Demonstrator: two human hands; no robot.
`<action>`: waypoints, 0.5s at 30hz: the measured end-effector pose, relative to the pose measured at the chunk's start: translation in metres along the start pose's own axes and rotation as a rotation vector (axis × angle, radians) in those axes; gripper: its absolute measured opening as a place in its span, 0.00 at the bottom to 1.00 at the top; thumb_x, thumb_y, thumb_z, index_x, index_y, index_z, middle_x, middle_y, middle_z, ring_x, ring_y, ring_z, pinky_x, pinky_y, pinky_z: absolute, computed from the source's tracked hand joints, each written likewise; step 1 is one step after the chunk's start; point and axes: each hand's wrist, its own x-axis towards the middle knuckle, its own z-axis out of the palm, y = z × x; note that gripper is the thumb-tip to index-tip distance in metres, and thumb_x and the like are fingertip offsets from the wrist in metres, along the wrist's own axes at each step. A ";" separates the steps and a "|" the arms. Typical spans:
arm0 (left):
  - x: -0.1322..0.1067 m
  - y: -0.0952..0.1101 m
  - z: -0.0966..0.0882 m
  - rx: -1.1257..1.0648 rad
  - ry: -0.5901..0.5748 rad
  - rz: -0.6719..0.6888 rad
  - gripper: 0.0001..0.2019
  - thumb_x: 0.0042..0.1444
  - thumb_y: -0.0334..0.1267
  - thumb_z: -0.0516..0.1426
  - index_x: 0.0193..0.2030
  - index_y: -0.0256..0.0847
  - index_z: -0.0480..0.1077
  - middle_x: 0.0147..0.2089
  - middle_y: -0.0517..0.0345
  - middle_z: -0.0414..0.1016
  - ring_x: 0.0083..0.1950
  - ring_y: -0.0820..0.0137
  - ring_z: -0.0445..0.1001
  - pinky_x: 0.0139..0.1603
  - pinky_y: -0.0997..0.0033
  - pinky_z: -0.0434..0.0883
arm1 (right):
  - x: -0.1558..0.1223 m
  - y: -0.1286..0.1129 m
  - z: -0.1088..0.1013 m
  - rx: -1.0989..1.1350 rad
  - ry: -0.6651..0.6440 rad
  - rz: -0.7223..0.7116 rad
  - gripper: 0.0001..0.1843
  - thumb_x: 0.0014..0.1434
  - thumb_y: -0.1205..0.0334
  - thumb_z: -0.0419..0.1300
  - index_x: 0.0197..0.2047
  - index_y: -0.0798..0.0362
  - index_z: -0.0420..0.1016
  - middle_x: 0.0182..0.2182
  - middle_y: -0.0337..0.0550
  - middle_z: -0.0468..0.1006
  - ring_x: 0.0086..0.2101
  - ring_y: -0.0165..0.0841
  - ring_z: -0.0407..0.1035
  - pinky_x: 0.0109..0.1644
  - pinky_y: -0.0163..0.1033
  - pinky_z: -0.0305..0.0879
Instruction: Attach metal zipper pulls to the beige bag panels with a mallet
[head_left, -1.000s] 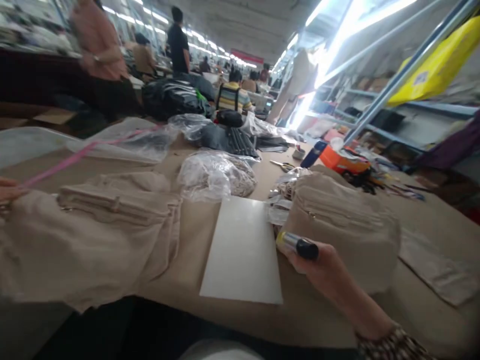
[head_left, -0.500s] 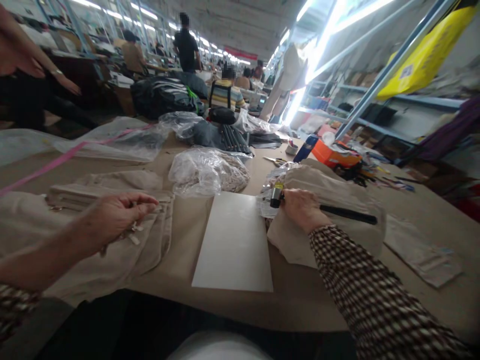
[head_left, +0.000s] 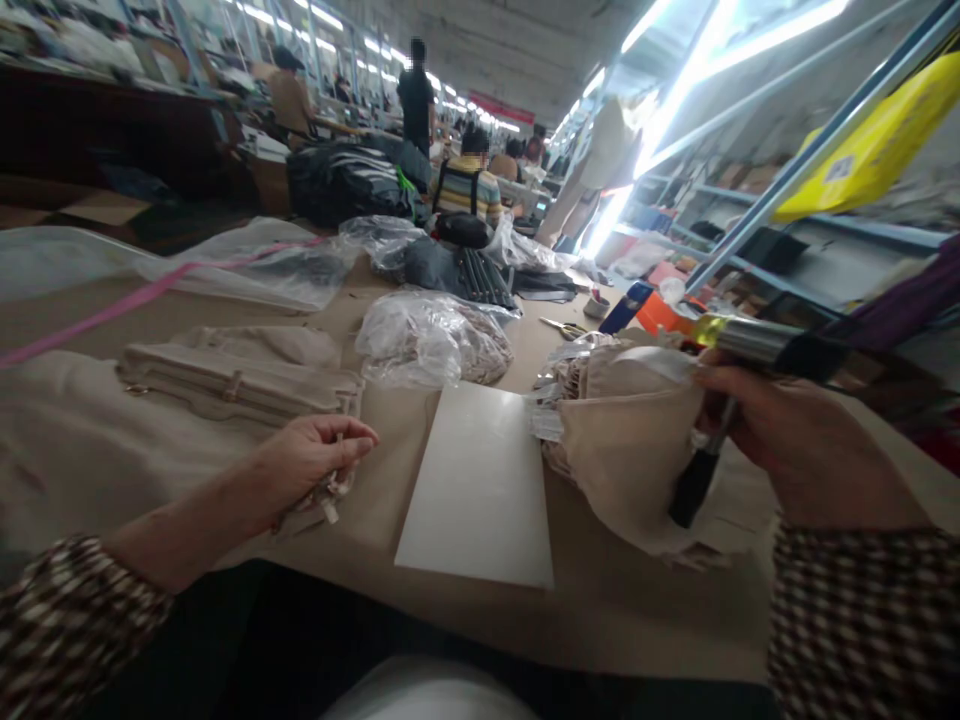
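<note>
My left hand (head_left: 311, 462) rests on the near edge of a pile of beige fabric pieces (head_left: 225, 385), its fingers pinched on a small tab of the cloth. My right hand (head_left: 795, 440) is raised at the right and closed round a silver marker with a black cap and yellow end (head_left: 765, 343) and a thin black-handled tool (head_left: 701, 470) that hangs down. It is beside a second beige fabric piece (head_left: 630, 440) that is lifted off the table. A white card (head_left: 480, 485) lies flat between my hands.
A clear bag of beige cords (head_left: 431, 340) sits behind the card. Scissors (head_left: 562, 327), an orange box (head_left: 664, 315) and more plastic bags (head_left: 247, 265) lie farther back. Shelving stands at the right. Other people work in the background.
My right hand has lifted from the table to the right with the marker and the black tool, raising the beige piece. My left hand has shifted a little right along the fabric pile.
</note>
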 end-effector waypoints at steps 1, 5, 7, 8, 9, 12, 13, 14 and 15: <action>0.001 -0.001 0.001 -0.041 -0.030 0.003 0.09 0.49 0.40 0.62 0.35 0.39 0.70 0.17 0.65 0.65 0.16 0.77 0.59 0.15 0.82 0.54 | -0.001 -0.013 0.010 0.082 -0.045 0.022 0.16 0.58 0.52 0.52 0.23 0.50 0.66 0.17 0.39 0.66 0.18 0.29 0.61 0.23 0.37 0.59; -0.002 0.008 0.003 -0.217 -0.129 0.041 0.13 0.48 0.42 0.64 0.36 0.38 0.69 0.18 0.64 0.63 0.15 0.77 0.58 0.11 0.82 0.54 | -0.004 -0.059 0.092 0.446 -0.462 0.142 0.10 0.52 0.56 0.58 0.24 0.52 0.68 0.16 0.37 0.67 0.17 0.27 0.62 0.21 0.33 0.58; -0.005 0.017 0.004 -0.304 -0.159 0.044 0.11 0.49 0.40 0.63 0.36 0.39 0.68 0.19 0.64 0.62 0.16 0.75 0.62 0.10 0.83 0.55 | -0.005 -0.069 0.145 0.526 -0.649 0.225 0.07 0.50 0.59 0.58 0.26 0.53 0.68 0.15 0.34 0.67 0.16 0.26 0.62 0.19 0.31 0.57; -0.007 0.020 0.004 -0.336 -0.163 0.041 0.09 0.51 0.39 0.62 0.36 0.39 0.68 0.20 0.64 0.62 0.16 0.75 0.63 0.10 0.83 0.55 | -0.005 -0.071 0.171 0.541 -0.717 0.262 0.07 0.50 0.60 0.58 0.26 0.53 0.68 0.15 0.34 0.67 0.16 0.26 0.61 0.18 0.30 0.55; -0.008 0.023 0.005 -0.362 -0.166 0.031 0.08 0.52 0.38 0.61 0.36 0.39 0.67 0.20 0.64 0.61 0.17 0.74 0.64 0.09 0.83 0.55 | -0.005 -0.071 0.193 0.535 -0.778 0.285 0.07 0.50 0.60 0.58 0.26 0.54 0.69 0.15 0.34 0.67 0.15 0.25 0.61 0.17 0.29 0.54; -0.009 0.026 0.012 -0.412 -0.177 -0.012 0.04 0.56 0.36 0.57 0.35 0.39 0.66 0.21 0.64 0.61 0.16 0.76 0.64 0.08 0.83 0.55 | -0.004 -0.068 0.231 0.483 -0.869 0.288 0.10 0.52 0.59 0.58 0.25 0.57 0.71 0.15 0.36 0.68 0.13 0.22 0.57 0.15 0.28 0.49; -0.008 0.025 0.016 -0.431 -0.184 -0.022 0.04 0.57 0.36 0.56 0.35 0.39 0.66 0.22 0.65 0.61 0.16 0.76 0.64 0.08 0.83 0.55 | -0.004 -0.068 0.233 0.485 -0.856 0.280 0.12 0.52 0.57 0.58 0.26 0.58 0.72 0.16 0.37 0.69 0.13 0.21 0.55 0.15 0.29 0.47; -0.006 0.023 0.020 -0.449 -0.187 -0.027 0.04 0.58 0.37 0.56 0.35 0.39 0.66 0.22 0.65 0.61 0.15 0.77 0.63 0.09 0.84 0.55 | -0.004 -0.069 0.231 0.509 -0.813 0.272 0.13 0.52 0.56 0.59 0.26 0.58 0.72 0.18 0.37 0.70 0.12 0.20 0.53 0.14 0.29 0.46; -0.003 0.021 0.026 -0.466 -0.184 -0.030 0.05 0.59 0.37 0.55 0.35 0.39 0.65 0.22 0.65 0.61 0.15 0.77 0.63 0.09 0.84 0.55 | -0.005 -0.070 0.225 0.550 -0.758 0.259 0.13 0.51 0.55 0.59 0.27 0.58 0.72 0.19 0.38 0.71 0.12 0.20 0.52 0.14 0.29 0.44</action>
